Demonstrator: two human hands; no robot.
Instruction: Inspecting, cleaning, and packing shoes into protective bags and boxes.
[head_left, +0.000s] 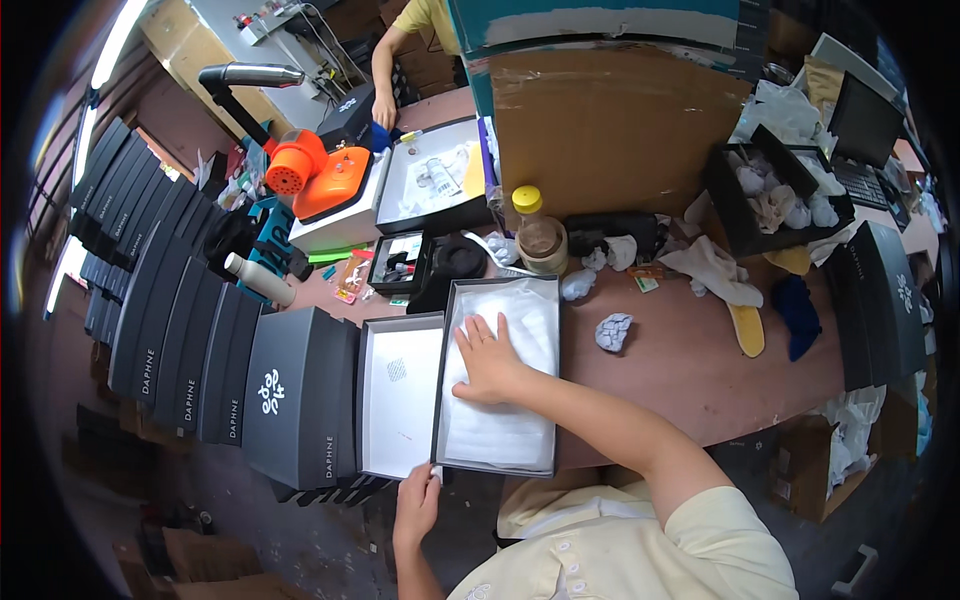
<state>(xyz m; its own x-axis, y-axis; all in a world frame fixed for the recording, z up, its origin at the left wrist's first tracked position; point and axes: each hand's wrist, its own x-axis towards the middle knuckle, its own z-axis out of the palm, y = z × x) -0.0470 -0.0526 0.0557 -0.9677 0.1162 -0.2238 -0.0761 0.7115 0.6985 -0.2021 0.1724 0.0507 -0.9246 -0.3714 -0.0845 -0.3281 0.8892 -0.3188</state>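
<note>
An open dark shoebox (557, 400) lies in front of me, with white tissue paper (500, 435) covering whatever is inside. My right hand (487, 362) is open, its fingers spread flat on the tissue. Against the box's left side, the shoebox lid (400, 400) rests with its white inside up. My left hand (416, 502) is closed at the near right corner of the lid, where lid and box meet. A bit of white shows by its fingertips. Which of the two edges it pinches is hard to make out.
Closed shoeboxes (300, 395) stand in rows at left; more boxes (880, 300) are at right. Behind are a yellow-capped jar (540, 240), an orange blower (330, 180) and a cardboard sheet (620, 140). Crumpled paper (613, 332) and insoles (745, 328) lie at right. A co-worker's arm (384, 80) reaches in beyond.
</note>
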